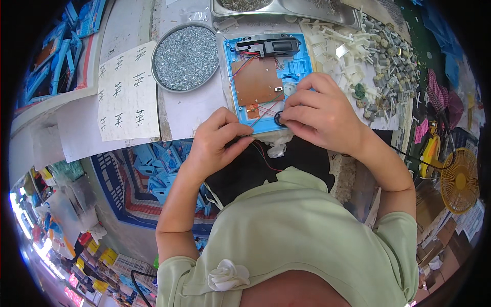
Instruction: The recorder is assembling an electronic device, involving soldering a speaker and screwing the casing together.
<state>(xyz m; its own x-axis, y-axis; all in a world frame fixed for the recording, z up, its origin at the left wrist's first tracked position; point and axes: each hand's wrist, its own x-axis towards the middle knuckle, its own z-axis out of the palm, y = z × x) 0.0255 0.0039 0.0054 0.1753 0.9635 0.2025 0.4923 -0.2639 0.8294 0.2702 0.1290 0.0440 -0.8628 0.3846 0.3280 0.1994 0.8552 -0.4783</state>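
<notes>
Seating the small black round part [279, 119] at the near edge of the blue housing [266, 77] on the worktop [189, 110], it is pinched by the right hand [319, 115] while wires [263, 115] are best kept clear by the left hand [220, 140], fingers closed on them.

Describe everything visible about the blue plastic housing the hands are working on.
The blue plastic housing lies flat and open on the bench, inner side up. A brown circuit board fills its middle, a black module sits at its far edge, and red, black and green wires run across it. The right hand rests on its near right corner, fingers at a small black round part; the left hand pinches wires at its near edge.
</notes>
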